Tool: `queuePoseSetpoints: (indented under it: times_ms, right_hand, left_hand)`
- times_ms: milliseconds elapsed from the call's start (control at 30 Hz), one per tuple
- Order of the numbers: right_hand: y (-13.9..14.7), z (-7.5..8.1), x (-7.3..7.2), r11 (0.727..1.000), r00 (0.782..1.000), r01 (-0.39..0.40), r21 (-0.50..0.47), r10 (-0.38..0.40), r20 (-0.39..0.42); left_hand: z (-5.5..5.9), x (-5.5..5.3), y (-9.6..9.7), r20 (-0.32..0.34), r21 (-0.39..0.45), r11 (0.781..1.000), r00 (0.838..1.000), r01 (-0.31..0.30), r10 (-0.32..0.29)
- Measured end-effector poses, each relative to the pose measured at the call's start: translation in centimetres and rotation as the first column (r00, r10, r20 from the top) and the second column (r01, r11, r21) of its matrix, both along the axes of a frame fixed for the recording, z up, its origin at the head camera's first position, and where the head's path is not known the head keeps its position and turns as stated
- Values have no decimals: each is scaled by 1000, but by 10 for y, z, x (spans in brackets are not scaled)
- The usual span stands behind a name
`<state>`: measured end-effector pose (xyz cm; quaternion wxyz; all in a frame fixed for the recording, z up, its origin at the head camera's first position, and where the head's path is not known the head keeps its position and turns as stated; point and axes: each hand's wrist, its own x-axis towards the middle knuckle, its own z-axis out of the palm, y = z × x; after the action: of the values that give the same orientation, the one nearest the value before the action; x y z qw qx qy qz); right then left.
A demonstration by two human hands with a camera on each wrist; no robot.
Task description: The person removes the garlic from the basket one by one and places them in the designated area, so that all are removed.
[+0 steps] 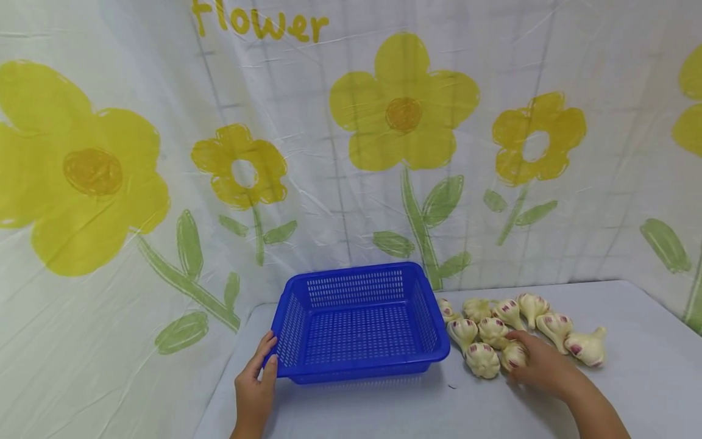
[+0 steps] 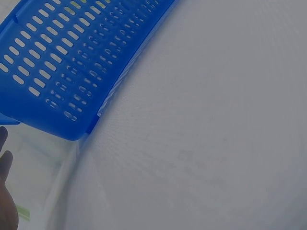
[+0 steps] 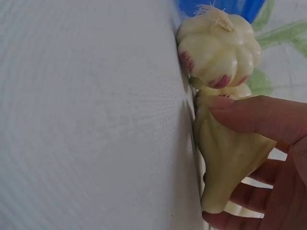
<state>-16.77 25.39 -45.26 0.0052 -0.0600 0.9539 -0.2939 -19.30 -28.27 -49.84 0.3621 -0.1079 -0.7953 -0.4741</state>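
Observation:
A blue perforated plastic basket [image 1: 356, 370] stands on the table with nothing inside it. At its left side, my left hand [image 1: 255, 384] touches the rim near the front corner with fairly straight fingers; only its fingertips [image 2: 5, 163] show in the left wrist view. My right hand [image 1: 545, 366] grips a garlic bulb [image 1: 514, 355], thumb on one side and fingers round the other. In the right wrist view this bulb [image 3: 230, 153] has its stem towards the camera. Another garlic bulb [image 3: 218, 50] lies just beyond it, with roots showing.
Several more garlic bulbs [image 1: 484, 360] lie grouped right of the basket, the outermost bulb [image 1: 587, 347] at the far right. A white curtain [image 1: 307, 244] printed with yellow flowers hangs behind and left of the pale table [image 1: 647, 378]. A small dark strand [image 1: 452, 386] lies in front.

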Motion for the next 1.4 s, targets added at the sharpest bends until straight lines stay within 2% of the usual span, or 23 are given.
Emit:
queuePoseSetpoints:
  times_ms: [200, 567, 767, 1300, 1400]
  right_hand:
    - [3, -3, 0, 1000, 1000, -4, -10, 4, -13]
    - [3, 1, 3, 999, 998, -18, -28, 17, -61]
    - [4, 5, 4, 999, 998, -18, -31, 16, -57]
    - [9, 4, 6, 999, 999, 21, -28, -22, -29]
    - [9, 7, 8, 999, 998, 29, -36, -31, -58]
  left_hand:
    - [-1, -1, 1, -28, 0, 1000, 1000, 11, -11]
    - [-2, -2, -1, -12, 6, 1000, 1000, 14, -14]
    - [-1, 0, 1, -16, -1, 1000, 1000, 15, -15]
    - [-3, 1, 3, -12, 1, 1000, 1000, 16, -16]
    - [-3, 2, 4, -11, -2, 1000, 1000, 10, -10]
